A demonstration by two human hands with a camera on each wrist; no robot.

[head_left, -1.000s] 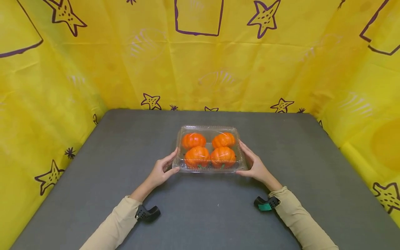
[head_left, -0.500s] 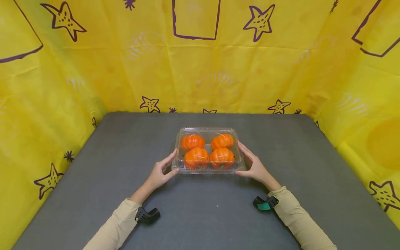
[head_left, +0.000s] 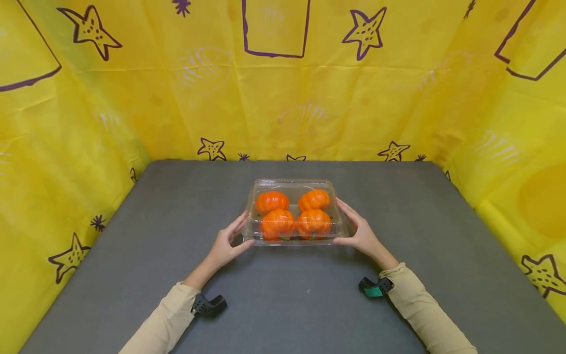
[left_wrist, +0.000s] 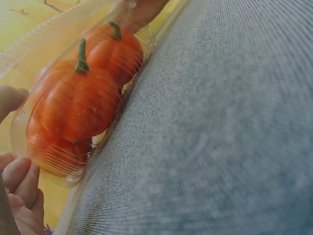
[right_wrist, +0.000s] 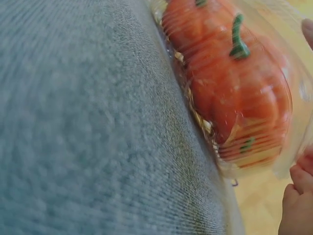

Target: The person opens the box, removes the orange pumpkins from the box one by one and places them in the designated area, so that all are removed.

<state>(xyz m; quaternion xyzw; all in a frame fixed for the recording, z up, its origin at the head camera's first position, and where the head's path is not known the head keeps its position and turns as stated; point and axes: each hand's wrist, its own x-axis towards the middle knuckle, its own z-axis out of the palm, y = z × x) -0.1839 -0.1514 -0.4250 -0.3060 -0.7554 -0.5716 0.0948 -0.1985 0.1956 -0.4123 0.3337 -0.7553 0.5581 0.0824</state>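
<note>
Okay, closest to the camera are two tan sleeves point(head_left: 159, 314), coming in from the bottom left and bottom right. A black wrist mount point(head_left: 209, 306) sticks out from each one, and the right-hand one has a strip of green tape point(head_left: 373, 292) on it.

Next up, the left hand point(head_left: 226, 245) has its thumb and fingers spread well apart, gripping the left end of a clear plastic container point(head_left: 294, 189), thumb at the near corner and fingers along the side. The right hand point(head_left: 364, 237) pretty much mirrors that on the right end. So the container is held between both hands around the middle of the grey table point(head_left: 309, 324), though it's hard to tell if its base is actually touching.

Inside are four orange pumpkins point(head_left: 277, 225): two in front, about side by side, and two behind with a gap between them. Green stems point(left_wrist: 82, 56) show up nicely on the wrist cameras.

Way behind, and down both sides, hangs a yellow cloth point(head_left: 283, 88) printed with dark-outlined starfish point(head_left: 364, 33).
</note>
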